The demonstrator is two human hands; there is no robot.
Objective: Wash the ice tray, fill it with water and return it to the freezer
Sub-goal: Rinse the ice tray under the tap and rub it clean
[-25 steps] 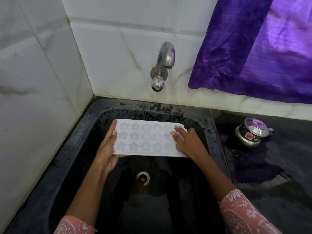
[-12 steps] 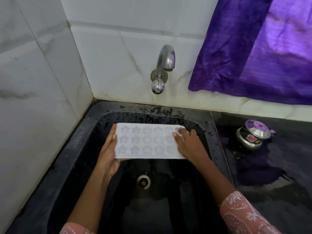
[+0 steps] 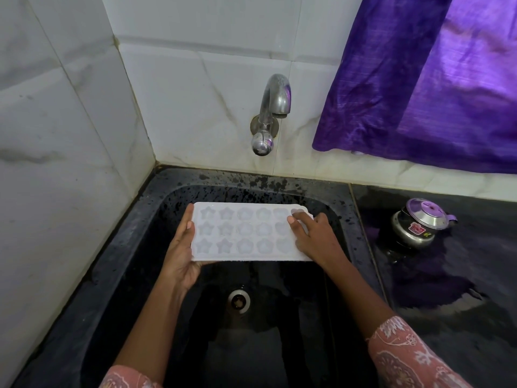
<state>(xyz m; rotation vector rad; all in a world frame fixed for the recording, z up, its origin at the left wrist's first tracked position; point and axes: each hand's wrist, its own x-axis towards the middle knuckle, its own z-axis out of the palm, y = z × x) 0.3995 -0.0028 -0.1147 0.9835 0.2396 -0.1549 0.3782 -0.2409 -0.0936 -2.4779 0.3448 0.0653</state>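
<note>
Holding a white ice tray [image 3: 246,233] face up over a black sink [image 3: 134,233], a person's two hands take one short end each. The left grip [image 3: 181,256] clasps the tray's left end. Its thumb and one straight finger lie along that edge and its palm cups the near corner from below, while the rest of its fingers are hidden under the tray. The right grip [image 3: 313,239] holds the right end, with the thumb pressed on the top face near the far corner and the other fingers curled over the outer edge.

Between the two grips the tray shows three rows of moulded hollows, stars nearer the left grip and rounder, flower-like shapes nearer the right grip. The hollows are pale and cloudy, and whether they hold water cannot be told. The tray hangs in the air toward the basin's far side, apart from the sink's floor and walls.

Below the grips and nearer the person, a round metal drain [image 3: 238,301] sits in the basin floor. Beyond the grips and higher up, a chrome tap [image 3: 271,113] juts from a white marbled tile wall [image 3: 70,135], roughly in line with the space between the grips. To the right of the right grip, a wet black bench [image 3: 461,317] carries a small lidded steel pot [image 3: 416,222], well apart from the tray. Above the pot hangs a purple curtain [image 3: 433,79]. Pink patterned sleeves [image 3: 405,357] cover both forearms close to the person.
</note>
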